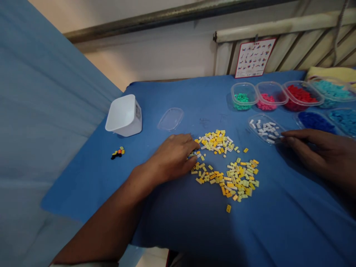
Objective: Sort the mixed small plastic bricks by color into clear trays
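Observation:
My left hand (pixel 175 155) reaches into the left side of an upper pile of small toy building bricks (pixel 215 141), mixed yellow, cream and white. Its thumb and index finger are apart, with a few bricks showing between them; the other fingers are partly hidden. A lower pile of yellow and orange bricks (pixel 240 180) spreads nearer to me. My right hand (pixel 319 152) is at the right edge of a shallow clear lid (pixel 257 135) holding several white bricks (pixel 267 129). Thumb and forefinger pinch there on what looks like a small white brick, mostly covered by the fingertips.
A white square tub (pixel 125 128) and another clear lid (pixel 171 118) lie to the left, beside a small cluster of coloured bricks (pixel 118 152). Clear containers with green (pixel 241 102), pink (pixel 266 102), red (pixel 302 94) and blue bricks (pixel 317 122) line the back right. A picture card (pixel 254 57) hangs behind.

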Action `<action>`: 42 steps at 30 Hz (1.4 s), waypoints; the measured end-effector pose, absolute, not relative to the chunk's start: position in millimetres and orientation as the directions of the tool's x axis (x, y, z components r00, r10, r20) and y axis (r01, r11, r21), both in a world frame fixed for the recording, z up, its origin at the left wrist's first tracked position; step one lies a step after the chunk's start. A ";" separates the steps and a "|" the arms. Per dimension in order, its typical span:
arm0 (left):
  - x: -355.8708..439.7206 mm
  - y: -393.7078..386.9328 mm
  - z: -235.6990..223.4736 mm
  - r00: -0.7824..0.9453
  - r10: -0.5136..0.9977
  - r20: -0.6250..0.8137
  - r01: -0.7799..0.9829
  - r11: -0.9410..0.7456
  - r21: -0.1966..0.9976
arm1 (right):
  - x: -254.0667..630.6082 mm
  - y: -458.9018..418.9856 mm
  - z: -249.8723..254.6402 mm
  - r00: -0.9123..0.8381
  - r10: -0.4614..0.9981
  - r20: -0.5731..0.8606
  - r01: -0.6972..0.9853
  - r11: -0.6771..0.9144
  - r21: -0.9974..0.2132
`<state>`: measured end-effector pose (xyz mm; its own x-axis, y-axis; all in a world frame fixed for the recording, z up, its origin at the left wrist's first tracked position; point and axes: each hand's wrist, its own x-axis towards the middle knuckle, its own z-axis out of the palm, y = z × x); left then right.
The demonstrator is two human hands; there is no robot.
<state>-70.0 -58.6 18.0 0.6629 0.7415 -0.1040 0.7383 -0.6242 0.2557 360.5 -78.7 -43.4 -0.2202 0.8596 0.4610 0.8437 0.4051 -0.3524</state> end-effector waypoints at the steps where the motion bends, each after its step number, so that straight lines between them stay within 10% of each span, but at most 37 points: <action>1: -69.8 -58.1 18.6 0.658 0.744 -0.115 0.743 -0.617 0.259 | 360.8 -78.6 -43.3 -0.228 0.855 0.466 0.844 0.412 -0.343; 42: -58.5 -60.4 11.6 0.681 0.729 -0.077 0.724 -0.652 0.225 | 363.0 -81.8 -43.0 -0.280 0.807 0.520 0.843 0.466 -0.269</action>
<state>-58.5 -60.4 11.6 0.6806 0.7286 -0.0773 0.7238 -0.6523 0.2250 363.0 -81.8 -43.0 -0.2800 0.8073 0.5196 0.8429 0.4657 -0.2694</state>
